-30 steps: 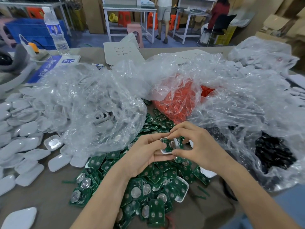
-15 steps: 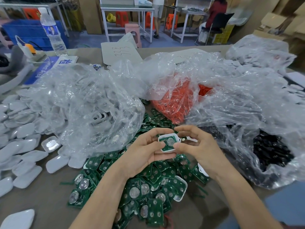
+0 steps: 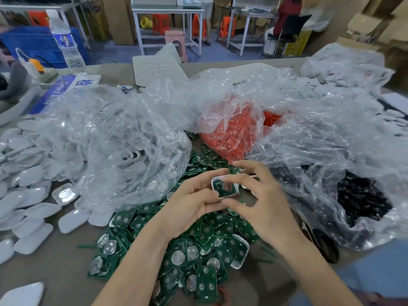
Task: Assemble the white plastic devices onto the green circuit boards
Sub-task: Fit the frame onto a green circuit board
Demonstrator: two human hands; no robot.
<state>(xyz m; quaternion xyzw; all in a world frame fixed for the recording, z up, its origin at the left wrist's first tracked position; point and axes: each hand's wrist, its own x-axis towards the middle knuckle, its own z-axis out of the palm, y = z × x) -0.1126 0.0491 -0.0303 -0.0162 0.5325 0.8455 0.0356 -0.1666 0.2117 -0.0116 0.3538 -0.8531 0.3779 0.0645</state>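
Above the middle of the table I hold a white plastic shell with a green circuit board seated in it (image 3: pixel 224 187). My left hand (image 3: pixel 189 208) grips it from the left and below, fingers curled under it. My right hand (image 3: pixel 262 202) pinches its right edge between thumb and fingers. Under my hands lies a heap of loose green circuit boards (image 3: pixel 187 250), many with round silver cells. One more white shell with a board (image 3: pixel 240 250) lies in the heap. Loose white shells (image 3: pixel 28 195) cover the table's left side.
A clear bag of white shells (image 3: pixel 114 146) stands left of centre, a bag of orange parts (image 3: pixel 238 133) behind my hands, a bag of black parts (image 3: pixel 362 195) at right. A water bottle (image 3: pixel 66 43) and a paper sheet (image 3: pixel 159 69) stand at the back.
The shell with its board has turned in my hands and now tilts up toward me. My right fingers have shifted from on top of it to pinching its right edge.
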